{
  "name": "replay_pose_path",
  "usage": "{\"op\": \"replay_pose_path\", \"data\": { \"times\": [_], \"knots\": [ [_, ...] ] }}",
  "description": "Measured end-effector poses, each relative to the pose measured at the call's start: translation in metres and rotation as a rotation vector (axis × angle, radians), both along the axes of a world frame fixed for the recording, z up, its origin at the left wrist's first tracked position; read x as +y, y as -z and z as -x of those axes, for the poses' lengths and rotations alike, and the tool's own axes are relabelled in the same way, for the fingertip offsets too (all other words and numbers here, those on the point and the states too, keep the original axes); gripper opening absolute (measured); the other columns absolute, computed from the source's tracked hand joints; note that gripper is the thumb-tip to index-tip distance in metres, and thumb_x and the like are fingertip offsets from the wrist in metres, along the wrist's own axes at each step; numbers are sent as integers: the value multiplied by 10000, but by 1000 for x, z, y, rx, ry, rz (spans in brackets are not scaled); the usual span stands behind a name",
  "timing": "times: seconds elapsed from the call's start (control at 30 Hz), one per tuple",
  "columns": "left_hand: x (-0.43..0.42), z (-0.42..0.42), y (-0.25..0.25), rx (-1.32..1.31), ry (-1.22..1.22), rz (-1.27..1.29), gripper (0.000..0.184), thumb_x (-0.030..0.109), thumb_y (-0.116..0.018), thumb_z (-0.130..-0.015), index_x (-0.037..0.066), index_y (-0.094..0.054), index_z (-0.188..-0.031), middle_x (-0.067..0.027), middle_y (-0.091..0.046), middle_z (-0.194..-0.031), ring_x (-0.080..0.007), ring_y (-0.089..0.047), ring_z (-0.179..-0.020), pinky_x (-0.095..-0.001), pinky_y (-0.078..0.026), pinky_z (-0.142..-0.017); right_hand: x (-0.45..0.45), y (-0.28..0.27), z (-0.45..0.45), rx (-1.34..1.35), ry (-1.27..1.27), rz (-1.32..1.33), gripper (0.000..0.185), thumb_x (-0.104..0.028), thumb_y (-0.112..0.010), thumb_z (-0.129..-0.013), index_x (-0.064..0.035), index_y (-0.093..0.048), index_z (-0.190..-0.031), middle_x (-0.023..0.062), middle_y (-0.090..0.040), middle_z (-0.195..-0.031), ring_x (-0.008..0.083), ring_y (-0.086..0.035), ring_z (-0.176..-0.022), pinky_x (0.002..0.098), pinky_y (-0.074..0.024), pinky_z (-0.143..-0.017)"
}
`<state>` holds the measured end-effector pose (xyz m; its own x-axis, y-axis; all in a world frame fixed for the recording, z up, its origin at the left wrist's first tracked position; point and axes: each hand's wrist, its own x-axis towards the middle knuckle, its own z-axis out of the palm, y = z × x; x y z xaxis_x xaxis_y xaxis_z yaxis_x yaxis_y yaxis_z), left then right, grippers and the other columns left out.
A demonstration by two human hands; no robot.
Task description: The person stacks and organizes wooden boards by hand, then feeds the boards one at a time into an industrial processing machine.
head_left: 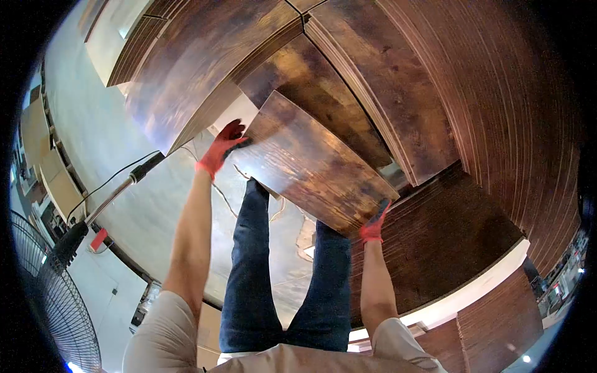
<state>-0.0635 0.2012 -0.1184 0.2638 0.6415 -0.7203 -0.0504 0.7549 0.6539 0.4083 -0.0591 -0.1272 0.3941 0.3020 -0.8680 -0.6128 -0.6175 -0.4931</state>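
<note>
While the beige sleeves (163, 329) fill the bottom of the frame, two legs in dark blue trousers (250, 261) stand just above them, near the middle. Both hands wear red gloves with dark fingers. At the right of centre, the right hand (374, 225) touches the lower right corner of a brown board (317, 171); whether its fingers are closed under this corner, I cannot tell. The left hand (224, 149), at the left of centre, is beside the upper left edge of the same board, its thumb apart from its fingers; it is somewhat blurred, so I cannot tell if the thumb makes contact. The board lies aslant in the centre of the frame, with a shiny, wood-like face, and its lower part covers the area above the knees.

Behind it, toward the top, another brown board (289, 71) is partly covered. A stack of similar boards (211, 56) occupies the upper left, and one more stack (388, 93) is to the upper right. A much taller stack (504, 118) curves along the right side. At the lower left a black fan (65, 320) stands, beyond the pale floor (127, 199).
</note>
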Motion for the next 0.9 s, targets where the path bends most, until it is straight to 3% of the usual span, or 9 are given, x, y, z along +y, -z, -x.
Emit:
{"op": "replay_pose_path", "data": {
  "times": [0.07, 0.2, 0.3, 0.37, 0.47, 0.57, 0.67, 0.8, 0.9],
  "knots": [
    [37, -20, -36, 112, 360, -61, 667, 217, -669, -841, 58, -355, -1407, -94, -389, -1420, -205, -349, -1310, -327, -318, -1071, -3, 1, -1, 25, 3, 20, 701, -576, -345, -929, -161, -199, -1475, 95, -248, -1496, 271, -297, -1338, 483, -299, -1066],
    [59, -55, -91, 238, 496, 85, 670, 381, -603, -868, 59, -362, -1404, -86, -383, -1433, -199, -343, -1319, -312, -283, -1085, 47, -57, 31, -70, -94, 43, 744, -605, -465, -875, -137, -316, -1434, 105, -364, -1427, 275, -404, -1256, 434, -409, -966],
    [51, -69, -93, 169, 366, 102, 707, 478, -560, -869, 55, -362, -1400, -92, -419, -1410, -210, -366, -1305, -311, -271, -1090, 65, -76, 30, -48, 205, 330, 778, -567, -482, -875, -176, -203, -1487, 113, -280, -1493, 252, -257, -1364, 474, -337, -1007],
    [29, -54, -69, 141, 290, 95, 688, 408, -596, -865, 35, -357, -1391, -92, -462, -1369, -203, -428, -1253, -305, -321, -1058, 33, -48, 7, 240, 172, -31, 808, -648, -460, -858, -190, -230, -1482, 78, -186, -1530, 275, -172, -1402, 477, -190, -1109],
    [-22, -28, -59, -109, -36, 283, 662, 178, -627, -850, 80, -315, -1425, -95, -409, -1405, -223, -442, -1257, -347, -396, -1039, -17, -56, -13, -28, -121, -78, 768, -616, -470, -872, -195, -247, -1474, 68, -208, -1519, 276, -210, -1384, 486, -231, -1089],
    [-61, -17, -115, -44, -131, 187, 646, 183, -715, -803, 41, -398, -1348, -93, -569, -1192, -192, -555, -1099, -322, -488, -902, -45, -78, -6, -144, -309, -99, 722, -571, -485, -885, -189, -275, -1460, 61, -256, -1485, 281, -268, -1350, 487, -290, -1057],
    [-88, -6, -175, -1, -201, 118, 680, 155, -761, -752, 31, -417, -1325, -81, -590, -1134, -180, -599, -993, -321, -502, -865, -63, -142, 1, -867, -918, -218, 669, -498, -484, -904, -142, -301, -1440, 63, -374, -1384, 279, -360, -1276, 454, -358, -1010],
    [-68, -18, -294, 255, -186, -11, 645, 98, -786, -666, -5, -468, -1217, -94, -606, -1071, -183, -625, -888, -321, -535, -757, -6, -275, 16, -15, 147, -332, 642, -475, -436, -931, -58, -336, -1408, 66, -456, -1326, 250, -403, -1245, 413, -333, -1035],
    [-10, -44, -391, 206, -141, -140, 624, 57, -757, -656, -6, -463, -1203, -115, -606, -1067, -192, -629, -884, -327, -540, -729, 2, -330, 0, -105, 288, -605, 613, -478, -396, -951, -85, -337, -1417, 49, -395, -1410, 218, -372, -1277, 386, -269, -1078]
  ]
}}
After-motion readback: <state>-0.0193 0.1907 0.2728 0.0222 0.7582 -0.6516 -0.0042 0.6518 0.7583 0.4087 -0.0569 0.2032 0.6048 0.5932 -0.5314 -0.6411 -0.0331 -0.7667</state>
